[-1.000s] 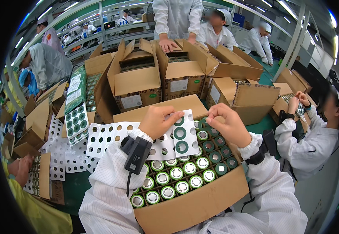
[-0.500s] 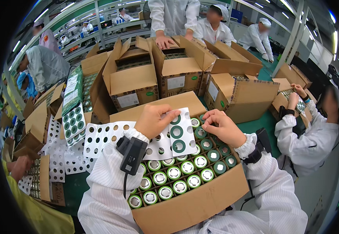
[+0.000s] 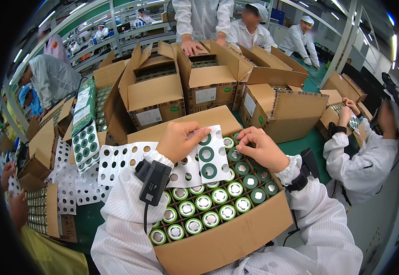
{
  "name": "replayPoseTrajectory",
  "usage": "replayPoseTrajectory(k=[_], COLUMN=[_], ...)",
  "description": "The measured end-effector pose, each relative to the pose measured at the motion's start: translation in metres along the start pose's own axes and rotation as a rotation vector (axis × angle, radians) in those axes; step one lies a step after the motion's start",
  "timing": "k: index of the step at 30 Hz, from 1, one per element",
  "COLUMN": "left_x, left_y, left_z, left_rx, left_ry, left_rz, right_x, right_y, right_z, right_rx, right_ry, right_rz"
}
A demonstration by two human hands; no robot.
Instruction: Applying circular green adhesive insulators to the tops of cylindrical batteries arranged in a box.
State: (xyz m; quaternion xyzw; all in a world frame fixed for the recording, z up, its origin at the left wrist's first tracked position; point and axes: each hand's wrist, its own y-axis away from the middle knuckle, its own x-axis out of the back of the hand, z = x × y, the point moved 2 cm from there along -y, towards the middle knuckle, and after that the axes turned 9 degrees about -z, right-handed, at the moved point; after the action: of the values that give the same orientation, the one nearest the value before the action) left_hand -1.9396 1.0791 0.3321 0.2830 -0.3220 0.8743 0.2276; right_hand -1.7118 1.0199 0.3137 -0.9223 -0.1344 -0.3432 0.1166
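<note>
My left hand [image 3: 180, 141] pinches the upper edge of a white sticker sheet [image 3: 217, 158] between thumb and fingers. A column of dark green ring stickers [image 3: 206, 154] remains on that sheet, beside punched-out holes. Below it sits an open cardboard box [image 3: 229, 236] with rows of cylindrical battery cells [image 3: 203, 202], green-sleeved with silver tops, in a cardboard divider grid. Cells on the right side [image 3: 250, 181] wear dark green rings on their tops. My right hand [image 3: 263, 149] is over the box's far right part, thumb and fingertips pinched together; anything between them is too small to make out.
Punched white sheets [image 3: 121, 162] spread left of the box on the green table [image 3: 91, 222]. More ring stickers [image 3: 85, 146] lie beyond them. Open cartons [image 3: 156, 96] of cells stand behind. Co-workers surround the table; one at right [image 3: 364, 156] handles another box.
My hands hold nearly the same pose over the box. At the far left, a co-worker's hands have lifted a white sheet off a box of cells. A co-worker at the back right has raised their head.
</note>
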Motion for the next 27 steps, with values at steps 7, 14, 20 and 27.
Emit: replayPoseTrajectory(k=[7,14,20,27], left_x=[-0.001,0.001,0.000,0.000], left_y=[0.000,0.000,0.001,0.000], left_z=[-0.002,-0.002,-0.004,0.000], left_rx=[0.007,0.014,0.005,0.005], left_ry=[-0.014,-0.013,-0.020,-0.013], left_rz=[-0.005,-0.010,-0.008,-0.003], right_x=[-0.001,-0.002,-0.004,-0.006], right_y=[0.000,-0.002,-0.001,0.005], right_z=[0.000,0.001,-0.004,-0.028], right_rx=[0.002,0.017,0.145,0.421], right_ry=[0.010,0.053,0.214,0.775], right_rz=[0.013,0.018,0.076,0.116])
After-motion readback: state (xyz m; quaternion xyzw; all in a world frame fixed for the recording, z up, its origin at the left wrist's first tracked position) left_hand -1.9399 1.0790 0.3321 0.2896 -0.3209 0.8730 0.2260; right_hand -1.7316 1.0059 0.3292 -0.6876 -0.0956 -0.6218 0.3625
